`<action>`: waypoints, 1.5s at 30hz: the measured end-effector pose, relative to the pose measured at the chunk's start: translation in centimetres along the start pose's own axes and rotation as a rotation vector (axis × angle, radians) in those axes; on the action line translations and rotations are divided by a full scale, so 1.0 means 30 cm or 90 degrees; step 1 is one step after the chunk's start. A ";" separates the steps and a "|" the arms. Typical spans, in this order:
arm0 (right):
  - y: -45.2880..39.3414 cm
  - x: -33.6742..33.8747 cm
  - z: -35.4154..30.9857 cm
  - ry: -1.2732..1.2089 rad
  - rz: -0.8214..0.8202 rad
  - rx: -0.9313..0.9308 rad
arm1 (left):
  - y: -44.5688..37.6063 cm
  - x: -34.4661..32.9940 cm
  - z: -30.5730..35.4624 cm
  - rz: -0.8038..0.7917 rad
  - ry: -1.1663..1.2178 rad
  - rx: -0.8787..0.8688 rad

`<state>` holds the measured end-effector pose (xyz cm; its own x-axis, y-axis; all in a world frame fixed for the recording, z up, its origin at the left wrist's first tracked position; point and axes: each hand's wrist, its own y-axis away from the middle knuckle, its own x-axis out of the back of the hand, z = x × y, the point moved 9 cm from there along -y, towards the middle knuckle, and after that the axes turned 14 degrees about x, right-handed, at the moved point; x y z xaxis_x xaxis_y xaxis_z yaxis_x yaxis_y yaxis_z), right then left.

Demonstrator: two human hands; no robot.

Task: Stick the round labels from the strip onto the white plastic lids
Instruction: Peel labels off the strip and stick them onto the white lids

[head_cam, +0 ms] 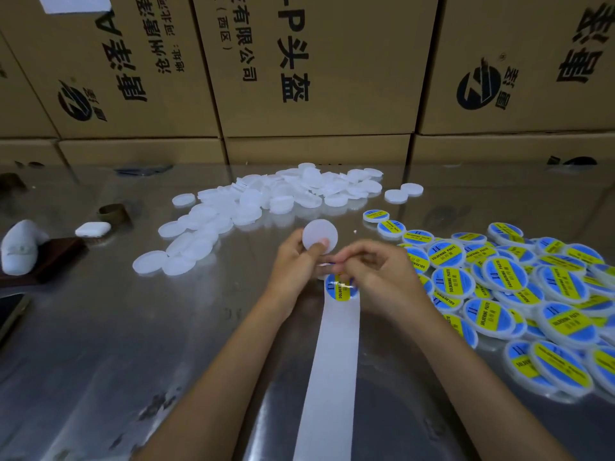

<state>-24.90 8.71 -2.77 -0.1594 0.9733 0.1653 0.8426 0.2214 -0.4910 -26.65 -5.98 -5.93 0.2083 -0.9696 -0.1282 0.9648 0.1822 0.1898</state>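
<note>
Your left hand [294,261] holds a bare white lid [320,240], thumb on its face. Your right hand [372,271] pinches at the top of the backing strip [332,361], just above a blue-yellow label [341,287]. Unlabelled lids [253,201] are heaped behind on the counter [133,344], labelled lids [519,294] right, cardboard boxes [316,68] at the back.

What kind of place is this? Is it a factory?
Probably a small packing workshop or stockroom. Stacked cardboard boxes line the back, and a metal table holds a heap of plain white lids and a pile of labelled lids.
</note>
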 end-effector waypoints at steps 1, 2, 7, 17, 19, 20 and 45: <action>-0.011 0.053 -0.001 0.085 0.050 0.021 | 0.003 -0.005 0.000 -0.007 0.005 0.007; -0.015 0.090 -0.003 0.167 0.074 0.039 | 0.006 -0.010 0.001 -0.010 0.005 0.010; -0.011 0.055 0.049 0.375 -0.108 0.093 | 0.009 -0.012 0.005 -0.011 0.021 0.008; -0.015 0.037 0.021 0.440 -0.099 0.170 | 0.001 0.008 0.013 -0.005 0.052 -0.009; -0.016 0.033 0.010 0.456 -0.097 0.185 | 0.001 0.004 0.015 -0.005 0.037 -0.017; -0.016 0.032 0.003 0.465 -0.094 0.195 | 0.001 0.002 0.016 -0.007 0.036 -0.020; -0.012 0.083 -0.007 -0.053 0.160 0.026 | 0.021 -0.047 0.012 -0.156 0.237 0.083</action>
<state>-25.49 11.05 -2.01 0.0084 0.9993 -0.0361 0.8401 -0.0266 -0.5418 -26.40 -4.56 -5.29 0.0427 -0.8522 -0.5214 0.9696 -0.0905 0.2273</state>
